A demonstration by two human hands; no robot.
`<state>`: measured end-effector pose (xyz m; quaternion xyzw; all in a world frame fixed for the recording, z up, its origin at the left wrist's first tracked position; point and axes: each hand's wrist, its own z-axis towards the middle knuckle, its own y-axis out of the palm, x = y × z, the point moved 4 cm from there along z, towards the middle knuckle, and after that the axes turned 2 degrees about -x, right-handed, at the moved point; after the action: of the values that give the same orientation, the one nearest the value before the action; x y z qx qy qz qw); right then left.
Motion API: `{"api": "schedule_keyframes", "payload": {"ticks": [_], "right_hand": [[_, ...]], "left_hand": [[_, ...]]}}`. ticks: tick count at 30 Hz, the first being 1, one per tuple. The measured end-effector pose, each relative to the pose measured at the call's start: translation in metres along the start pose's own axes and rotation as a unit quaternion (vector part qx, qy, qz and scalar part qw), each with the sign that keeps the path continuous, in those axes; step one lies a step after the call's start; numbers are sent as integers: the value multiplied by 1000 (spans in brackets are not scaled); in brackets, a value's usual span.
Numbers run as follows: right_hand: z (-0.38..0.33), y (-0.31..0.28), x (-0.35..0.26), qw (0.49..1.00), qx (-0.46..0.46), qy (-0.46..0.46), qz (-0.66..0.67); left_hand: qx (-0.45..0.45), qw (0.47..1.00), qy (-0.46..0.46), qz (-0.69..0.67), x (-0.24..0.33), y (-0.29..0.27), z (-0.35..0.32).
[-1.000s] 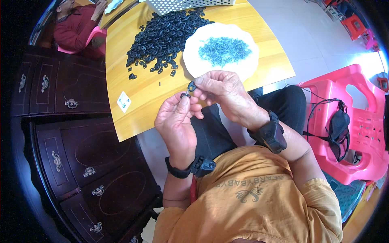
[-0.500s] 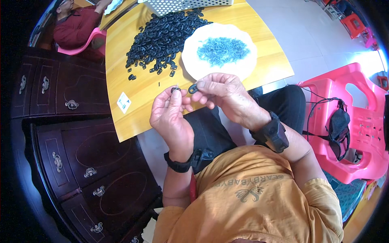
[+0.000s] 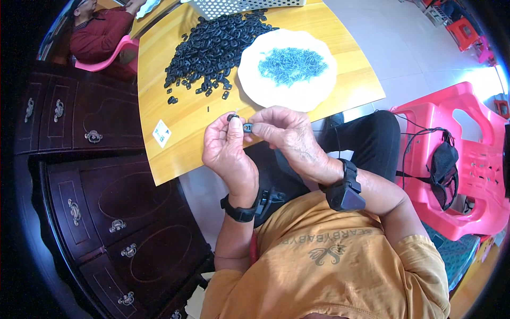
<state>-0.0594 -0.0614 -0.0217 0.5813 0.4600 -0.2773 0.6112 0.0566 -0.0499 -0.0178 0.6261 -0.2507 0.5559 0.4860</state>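
Observation:
My left hand (image 3: 228, 154) pinches a small dark piece (image 3: 232, 117) between thumb and forefinger, with a thin pale tip rising from it. Against those fingers, my right hand (image 3: 294, 139) grips a small black plastic piece with holes (image 3: 247, 127) by its edge. The two pieces are close together; whether they touch is hard to tell. Beyond my hands lies a heap of similar black plastic pieces (image 3: 212, 50) on the wooden table. To its right, a white scalloped plate (image 3: 255, 87) bears a pile of tiny thin bluish-grey parts (image 3: 292, 66), too fine to make out.
A white perforated basket (image 3: 244, 6) stands at the table's (image 3: 159, 69) far edge. A white card (image 3: 161, 133) lies near its left corner. Dark wooden drawers (image 3: 106, 207) flank my left, a pink plastic chair (image 3: 467, 159) my right. Another person (image 3: 101, 34) sits at the far left.
My right hand has moved left and slightly down, bringing its black piece up to my left fingertips and turning it. My left hand has shifted a little right.

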Motion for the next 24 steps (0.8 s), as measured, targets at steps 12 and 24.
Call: {"api": "schedule_keyframes", "payload": {"ticks": [12,24], "right_hand": [[16,-20,-17,995,18,51,78],[16,-19,-18,999,-2,37,39]], "left_hand": [[-63,983,-148,-86,5,-1,-6],[-78,979,-178,-65,14,8,-15]]}}
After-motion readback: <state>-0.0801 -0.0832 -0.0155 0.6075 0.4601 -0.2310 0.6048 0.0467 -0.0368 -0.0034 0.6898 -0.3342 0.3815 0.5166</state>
